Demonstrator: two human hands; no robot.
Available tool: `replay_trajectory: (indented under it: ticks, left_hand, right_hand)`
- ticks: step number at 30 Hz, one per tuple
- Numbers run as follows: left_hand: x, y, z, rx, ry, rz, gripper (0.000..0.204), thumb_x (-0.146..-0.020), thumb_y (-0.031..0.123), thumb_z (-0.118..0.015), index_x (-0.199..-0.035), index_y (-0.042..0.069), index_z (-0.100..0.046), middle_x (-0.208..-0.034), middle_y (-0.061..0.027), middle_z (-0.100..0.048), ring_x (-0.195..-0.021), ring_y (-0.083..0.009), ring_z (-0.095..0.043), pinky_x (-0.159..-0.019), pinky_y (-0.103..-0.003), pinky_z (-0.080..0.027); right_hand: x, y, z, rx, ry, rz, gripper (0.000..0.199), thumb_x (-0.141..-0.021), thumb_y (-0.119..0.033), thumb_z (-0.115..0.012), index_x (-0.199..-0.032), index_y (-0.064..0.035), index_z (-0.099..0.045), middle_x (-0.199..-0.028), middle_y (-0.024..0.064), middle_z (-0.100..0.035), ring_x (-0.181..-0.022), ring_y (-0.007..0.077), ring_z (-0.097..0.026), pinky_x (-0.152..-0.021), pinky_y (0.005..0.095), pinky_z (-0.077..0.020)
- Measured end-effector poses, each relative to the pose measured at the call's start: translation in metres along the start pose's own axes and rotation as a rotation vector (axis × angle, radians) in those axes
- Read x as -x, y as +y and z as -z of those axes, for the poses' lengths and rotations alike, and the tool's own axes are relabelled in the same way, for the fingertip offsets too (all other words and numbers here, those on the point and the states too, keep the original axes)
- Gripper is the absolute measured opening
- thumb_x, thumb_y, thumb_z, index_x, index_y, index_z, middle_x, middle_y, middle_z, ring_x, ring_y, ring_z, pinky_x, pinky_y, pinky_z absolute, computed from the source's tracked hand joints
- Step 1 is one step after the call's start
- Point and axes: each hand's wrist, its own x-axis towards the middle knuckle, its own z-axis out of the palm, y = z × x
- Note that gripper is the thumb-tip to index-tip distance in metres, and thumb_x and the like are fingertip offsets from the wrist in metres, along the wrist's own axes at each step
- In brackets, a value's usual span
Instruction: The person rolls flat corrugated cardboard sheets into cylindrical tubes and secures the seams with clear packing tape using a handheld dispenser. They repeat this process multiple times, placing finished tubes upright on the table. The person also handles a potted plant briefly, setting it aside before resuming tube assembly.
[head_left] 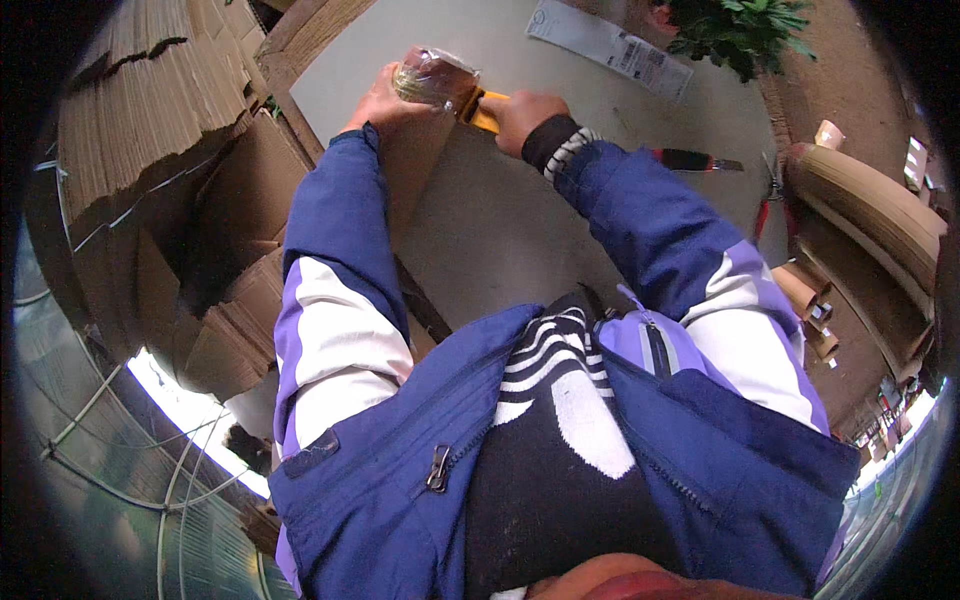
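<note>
At the far side of the grey tabletop (pixel 500 220), both hands are on a tape dispenser (pixel 440 80) that carries a shiny roll of clear tape. My left hand (pixel 385 106) is wrapped round the roll's left side. Closed on the yellow handle at the other end is my right hand (pixel 533 118). The fingertips of both hands are partly hidden. Right of my right hand lies a red and black utility knife (pixel 690 160) with its metal end pointing right. A tool with red handles and thin metal jaws (pixel 767 203) rests beyond it, near the table's right edge.
A white printed strip (pixel 605 48) lies at the far edge beside green leafy stems (pixel 740 30). Tall stacks of flat cardboard (pixel 150 120) crowd the left side. Bundled cardboard (pixel 870 200) and brown tubes (pixel 805 290) stand at the right.
</note>
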Motion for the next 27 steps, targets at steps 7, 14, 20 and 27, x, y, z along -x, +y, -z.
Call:
replay_trajectory:
  ticks: [7,14,20,27]
  left_hand:
    - [0.026,0.031,-0.013,-0.069,-0.004,-0.08,0.091,-0.054,0.034,-0.089,-0.129,0.002,-0.049,-0.118,-0.0177,-0.065,-0.113,-0.0333,-0.062,-0.099,-0.038,-0.049]
    - [0.13,0.124,-0.122,-0.402,-0.117,-0.267,0.103,-0.06,0.041,-0.086,-0.144,0.004,-0.038,-0.138,-0.02,-0.051,-0.129,-0.0345,-0.049,-0.107,-0.04,-0.041]
    - [0.216,0.148,-0.206,-0.543,-0.136,-0.515,0.111,-0.061,0.049,-0.084,-0.149,0.007,-0.03,-0.149,-0.0157,-0.038,-0.141,-0.0321,-0.034,-0.114,-0.055,-0.024]
    - [0.239,0.102,-0.197,-0.591,-0.102,-0.289,0.118,-0.064,0.058,-0.082,-0.152,0.009,-0.022,-0.156,-0.0132,-0.028,-0.146,-0.0332,-0.022,-0.117,-0.059,-0.014]
  right_hand:
    - [0.13,0.064,0.003,-0.237,-0.033,-0.105,0.048,-0.081,-0.022,-0.063,-0.129,-0.0239,-0.058,-0.104,0.0179,-0.069,-0.09,0.0381,-0.068,-0.078,0.0489,-0.0552]
    - [0.299,0.129,0.017,-0.346,0.304,-0.121,0.067,-0.072,-0.018,-0.069,-0.137,-0.0209,-0.054,-0.11,0.014,-0.064,-0.101,0.0345,-0.063,-0.086,0.0413,-0.0521]
    - [0.325,0.139,0.024,-0.345,0.399,-0.066,0.055,-0.073,-0.012,-0.067,-0.127,-0.021,-0.064,-0.093,0.012,-0.058,-0.087,0.0322,-0.062,-0.078,0.039,-0.0513]
    - [0.274,0.078,0.068,-0.241,0.236,0.243,0.051,-0.078,-0.011,-0.074,-0.128,-0.0134,-0.062,-0.096,0.0117,-0.059,-0.09,0.0245,-0.063,-0.084,0.0347,-0.052]
